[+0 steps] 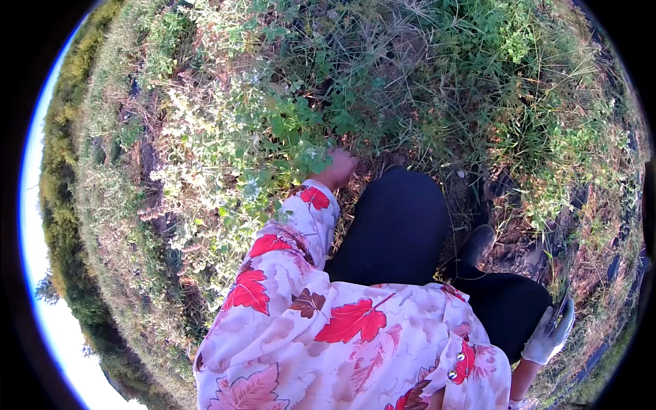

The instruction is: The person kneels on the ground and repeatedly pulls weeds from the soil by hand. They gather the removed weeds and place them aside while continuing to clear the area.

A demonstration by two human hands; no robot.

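My bare left hand reaches down beside my left knee, among low green leaves. Its fingers look curled, and the leaves partly cover them, so whatever they grip is hidden. Out to the right, beside my bent right knee, is my right hand in a pale glove. A thin dark thing shows between its thumb and fingers, too small and unclear to name.
My dark-trousered left knee stands between the hands, with a dark shoe to its right. Tangled grass grows ahead. Pale flowering weeds fill the left side. Dark sheeting strips lie at the far right.
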